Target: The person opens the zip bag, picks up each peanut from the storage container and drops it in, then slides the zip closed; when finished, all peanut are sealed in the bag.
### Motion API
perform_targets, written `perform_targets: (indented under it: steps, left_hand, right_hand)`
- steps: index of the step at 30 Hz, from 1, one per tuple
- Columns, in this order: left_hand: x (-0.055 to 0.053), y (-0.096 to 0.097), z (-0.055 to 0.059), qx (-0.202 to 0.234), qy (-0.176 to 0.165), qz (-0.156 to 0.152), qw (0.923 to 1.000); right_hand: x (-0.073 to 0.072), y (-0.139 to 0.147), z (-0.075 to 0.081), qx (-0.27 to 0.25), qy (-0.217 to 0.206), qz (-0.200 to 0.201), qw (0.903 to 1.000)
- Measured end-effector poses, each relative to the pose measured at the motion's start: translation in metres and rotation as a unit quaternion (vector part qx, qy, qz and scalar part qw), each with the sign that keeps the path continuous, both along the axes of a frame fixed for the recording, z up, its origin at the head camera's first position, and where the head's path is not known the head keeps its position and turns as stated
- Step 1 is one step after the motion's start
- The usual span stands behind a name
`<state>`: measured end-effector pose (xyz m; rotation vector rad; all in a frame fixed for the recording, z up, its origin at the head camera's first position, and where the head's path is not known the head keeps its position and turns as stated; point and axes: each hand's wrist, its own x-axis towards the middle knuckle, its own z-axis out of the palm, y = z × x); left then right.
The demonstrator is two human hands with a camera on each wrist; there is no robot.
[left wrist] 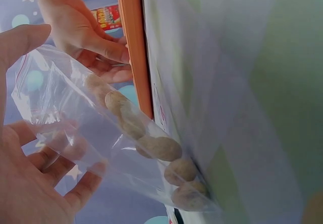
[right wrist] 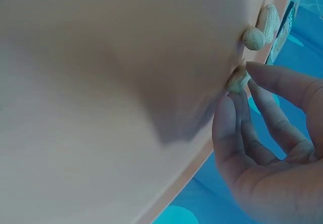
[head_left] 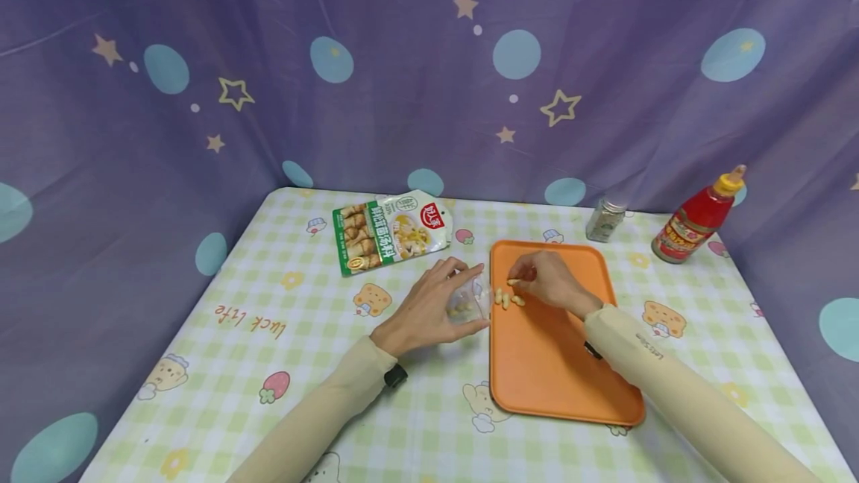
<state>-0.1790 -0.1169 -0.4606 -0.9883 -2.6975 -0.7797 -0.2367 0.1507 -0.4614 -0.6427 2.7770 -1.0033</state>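
Observation:
My left hand (head_left: 424, 311) holds a clear zip bag (left wrist: 70, 93) at its mouth, thumb on one side and fingers on the other. Several unshelled peanuts (left wrist: 164, 148) lie along the bottom of the bag in the left wrist view. The bag is beside the left edge of an orange tray (head_left: 560, 364). Over the tray, my right hand (head_left: 552, 282) pinches a peanut (right wrist: 238, 80) between thumb and fingertips. Other peanuts (head_left: 506, 300) lie loose near that edge, just by the right fingers.
A green and white seasoning packet (head_left: 392, 233) lies behind the left hand. Beyond the tray's far right corner stands a small glass shaker (head_left: 605, 221). A red sauce bottle (head_left: 698, 218) with a yellow cap is at the back right. A checked cloth (head_left: 302, 364) covers the table.

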Motion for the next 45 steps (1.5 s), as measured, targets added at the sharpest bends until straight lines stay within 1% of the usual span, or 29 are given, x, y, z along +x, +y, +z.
perform_targets:
  steps: [6, 12, 16, 22, 27, 36, 41, 45]
  left_hand:
    - [0.0, 0.0, -0.001, -0.003, -0.004, 0.002, 1.0]
    - [0.002, 0.001, 0.001, -0.007, -0.011, 0.003, 0.9999]
    - [0.001, 0.001, 0.001, -0.007, -0.009, 0.002, 0.9999]
    - [0.001, 0.002, -0.001, -0.003, -0.007, 0.002, 1.0]
    - [0.001, 0.002, -0.002, 0.002, -0.01, 0.002, 0.9999]
    - [0.0, 0.002, -0.001, -0.001, -0.01, 0.003, 0.9999]
    - [0.0, 0.003, -0.001, -0.003, -0.011, 0.005, 0.9999]
    - [0.0, 0.002, -0.003, 0.001, -0.008, 0.003, 1.0]
  right_hand:
    - [0.002, 0.002, -0.005, 0.007, 0.006, 0.003, 1.0]
    - [0.007, 0.005, -0.005, 0.001, 0.004, -0.001, 1.0]
    - [0.009, 0.006, -0.007, -0.008, 0.001, -0.007, 0.9999]
    - [0.015, 0.005, -0.008, -0.025, 0.008, -0.024, 0.9994]
    - [0.023, 0.002, -0.003, -0.05, 0.011, -0.033, 0.9981]
    - [0.04, -0.007, 0.013, -0.088, 0.013, -0.036, 0.9954]
    - [0.046, -0.011, 0.018, -0.11, 0.01, -0.038, 0.9932]
    - [0.05, -0.016, 0.02, -0.118, 0.011, -0.034, 0.9923]
